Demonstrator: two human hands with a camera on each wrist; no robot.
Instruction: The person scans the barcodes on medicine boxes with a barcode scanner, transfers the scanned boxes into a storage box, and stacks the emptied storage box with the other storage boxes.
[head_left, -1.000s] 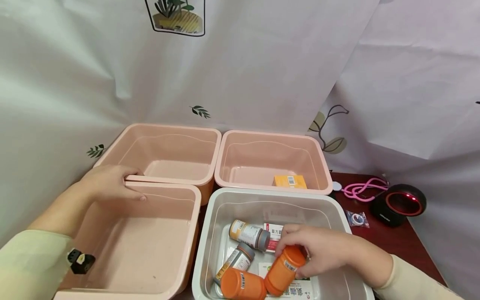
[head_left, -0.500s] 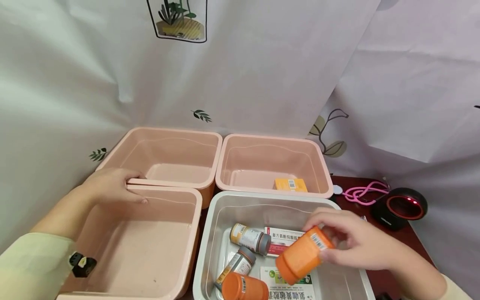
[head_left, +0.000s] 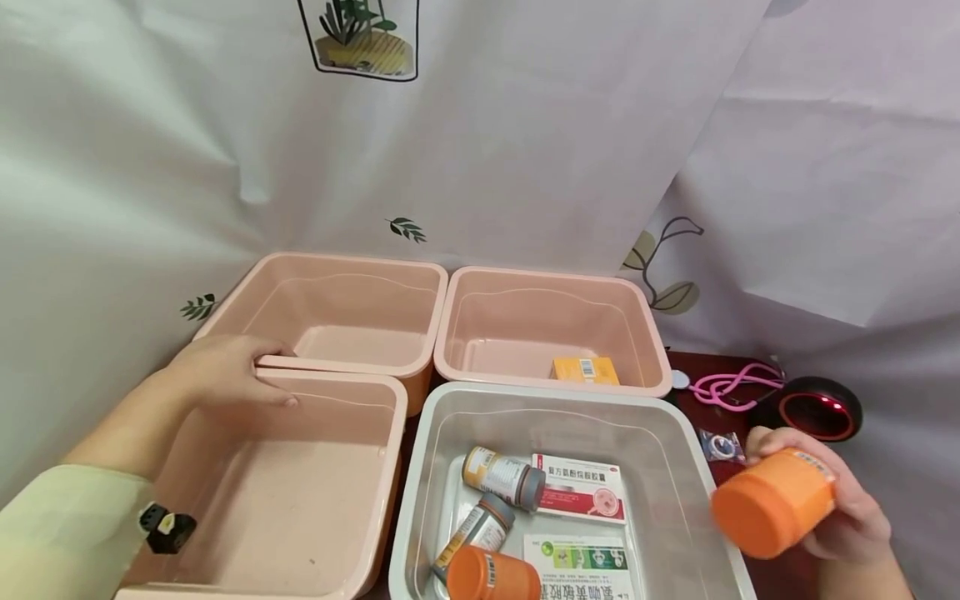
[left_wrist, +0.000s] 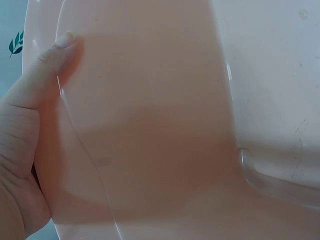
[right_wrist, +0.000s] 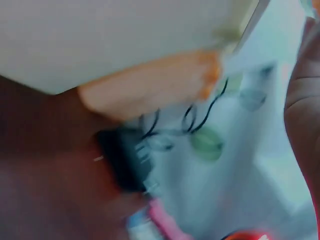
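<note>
My left hand grips the rims where the two left pink bins meet, thumb inside the front pink bin and fingers over the edge of the back pink bin. In the left wrist view the thumb lies against the bin's inner wall. My right hand holds an orange pill bottle in the air, right of the grey bin, its round end toward me. Inside the grey bin are another orange bottle, two grey-capped bottles and two medicine boxes. The right wrist view is blurred.
A yellow box lies in the back right pink bin. On the dark red table at the right are a black scanner with a red glow, a pink stethoscope and a small packet. Patterned cloth hangs behind.
My right hand has lifted the orange pill bottle out of the grey bin and carried it right, near the scanner, turning it on the way. The left hand has stayed on the rims.
</note>
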